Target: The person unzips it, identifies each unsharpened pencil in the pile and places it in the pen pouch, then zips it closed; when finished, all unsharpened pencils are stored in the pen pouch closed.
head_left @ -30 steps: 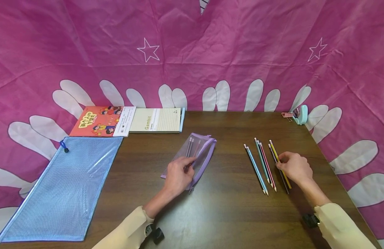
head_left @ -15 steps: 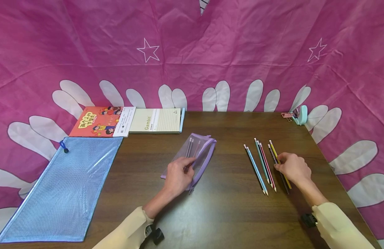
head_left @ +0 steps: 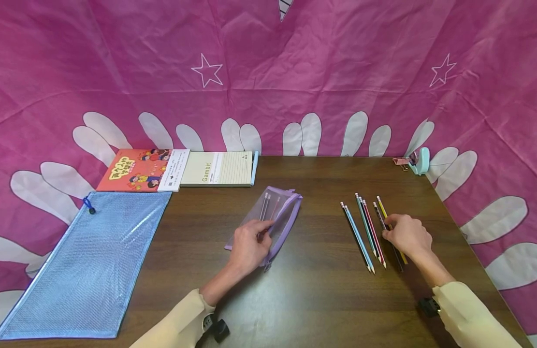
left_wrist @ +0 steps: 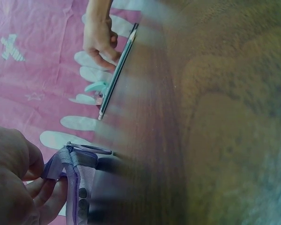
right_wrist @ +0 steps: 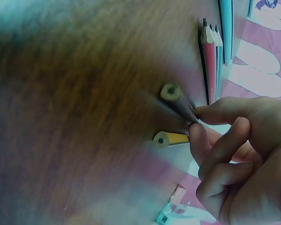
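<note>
In the head view my left hand (head_left: 251,245) pinches the edge of a purple mesh zip pouch (head_left: 289,226) lying mid-table. Inside it, a few pencils (head_left: 265,205) show through the mesh. Over on the right, my right hand (head_left: 409,236) pinches a dark, unsharpened pencil (right_wrist: 174,96) between thumb and finger. The right wrist view has its blunt end pointing at the camera, with a yellow pencil (right_wrist: 174,138) just beside it. Light blue pencils (head_left: 357,237) and a red striped pencil (head_left: 374,234) lie in a loose group to the left of that hand.
A blue mesh bag (head_left: 85,266) lies flat on the left. Behind it are a red book (head_left: 131,169) and a cream notebook (head_left: 233,169). A mint-coloured item (head_left: 420,162) and a small pink item (head_left: 400,161) stand at the back right corner, before a pink curtain (head_left: 329,58).
My right hand has shifted slightly left, and the dark pencil's eraser end has drawn away from the yellow one. The left hand and pouch stay put.
</note>
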`<state>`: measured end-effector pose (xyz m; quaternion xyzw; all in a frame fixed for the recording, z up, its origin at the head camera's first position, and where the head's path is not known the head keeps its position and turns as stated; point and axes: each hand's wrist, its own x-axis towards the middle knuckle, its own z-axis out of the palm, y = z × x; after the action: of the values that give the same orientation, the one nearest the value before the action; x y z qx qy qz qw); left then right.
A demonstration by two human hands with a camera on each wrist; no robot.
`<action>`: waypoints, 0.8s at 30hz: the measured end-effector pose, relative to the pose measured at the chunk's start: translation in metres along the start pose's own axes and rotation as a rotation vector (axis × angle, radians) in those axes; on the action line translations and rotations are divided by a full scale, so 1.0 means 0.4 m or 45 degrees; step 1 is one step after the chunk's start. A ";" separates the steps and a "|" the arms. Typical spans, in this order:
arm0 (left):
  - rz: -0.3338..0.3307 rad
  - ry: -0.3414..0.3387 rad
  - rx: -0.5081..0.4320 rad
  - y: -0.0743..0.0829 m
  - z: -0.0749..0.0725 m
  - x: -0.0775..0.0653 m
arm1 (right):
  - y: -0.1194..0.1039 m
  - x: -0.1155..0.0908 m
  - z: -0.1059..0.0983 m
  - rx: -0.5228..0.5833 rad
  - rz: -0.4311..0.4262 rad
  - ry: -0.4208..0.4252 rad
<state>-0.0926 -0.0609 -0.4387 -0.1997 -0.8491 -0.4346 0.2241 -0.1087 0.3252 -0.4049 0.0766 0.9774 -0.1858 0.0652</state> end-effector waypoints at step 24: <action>0.010 -0.001 -0.006 -0.001 0.003 -0.002 | 0.002 -0.010 -0.006 0.205 -0.085 0.104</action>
<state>-0.0923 -0.0600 -0.4400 -0.2038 -0.8474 -0.4355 0.2251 -0.1051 0.3265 -0.4022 0.0566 0.9632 -0.2625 0.0128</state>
